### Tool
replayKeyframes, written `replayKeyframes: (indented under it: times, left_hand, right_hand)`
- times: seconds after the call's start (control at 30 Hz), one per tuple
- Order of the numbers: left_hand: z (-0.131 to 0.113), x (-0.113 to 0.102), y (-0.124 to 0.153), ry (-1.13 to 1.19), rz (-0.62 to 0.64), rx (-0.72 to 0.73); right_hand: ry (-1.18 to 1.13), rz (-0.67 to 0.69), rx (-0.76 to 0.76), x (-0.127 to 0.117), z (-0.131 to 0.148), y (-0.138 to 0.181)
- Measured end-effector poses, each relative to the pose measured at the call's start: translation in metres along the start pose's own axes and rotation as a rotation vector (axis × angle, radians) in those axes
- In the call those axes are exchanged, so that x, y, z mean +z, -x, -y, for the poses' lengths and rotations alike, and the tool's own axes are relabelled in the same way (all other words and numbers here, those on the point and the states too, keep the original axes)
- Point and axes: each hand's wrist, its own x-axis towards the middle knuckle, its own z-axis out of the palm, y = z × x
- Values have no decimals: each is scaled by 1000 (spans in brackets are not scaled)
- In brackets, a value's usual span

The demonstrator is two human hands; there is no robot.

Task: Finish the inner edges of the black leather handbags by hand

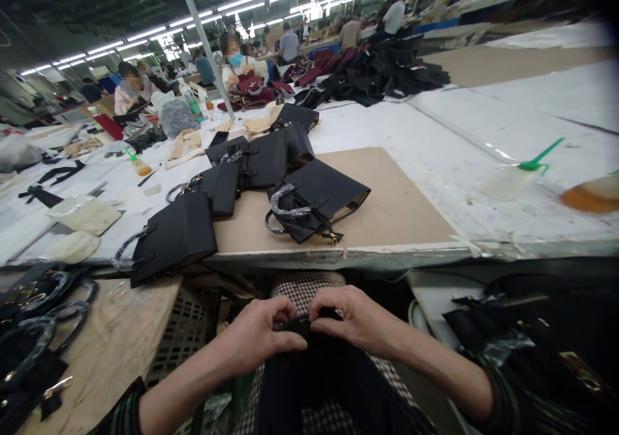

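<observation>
Over my lap lies a piece of black fabric (309,377), its upper edge raised between my two hands. My left hand (265,328) pinches that edge from the left, thumb against fingers. From the right, my right hand (341,316) grips the same edge a short way off, its fingers curled. What part of an article the fabric belongs to I cannot make out. Beyond my hands, on the table, a black handbag (324,193) with plastic-wrapped handles lies on its side. Another black handbag (176,235) hangs slightly over the table's front edge.
More black bags (264,158) lie behind, on a brown board (401,209). Bottles with green spouts, one a pale bottle (512,180), stand at right. Black bags with wrapped handles (29,345) crowd the left side table; dark goods (546,332) fill the right. Co-workers sit farther back.
</observation>
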Motion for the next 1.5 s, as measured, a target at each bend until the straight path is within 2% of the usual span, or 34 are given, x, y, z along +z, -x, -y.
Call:
replayKeyframes:
  times: [0.17,0.5,1.07,1.27,1.37,1.5]
  left_hand:
    - [2,0,0,11,-40,14]
    - [2,-4,-11,183,100,-66]
    - [-2,-3,-17,75,114,-28]
    - [-9,-2,-22,-56,115,-11]
    - [-11,-3,-23,-70,132,17]
    - [-12,-3,-22,-48,143,0]
  right_hand:
    - [22,8,-5,2,-4,-3]
    - [1,-76,79,6,-4,-6]
    - [-35,-129,129,9,-5,-2]
    - [-229,-170,145,13,-8,-1]
    - [-356,-120,196,10,-12,1]
    - [-453,64,266,0,-19,5]
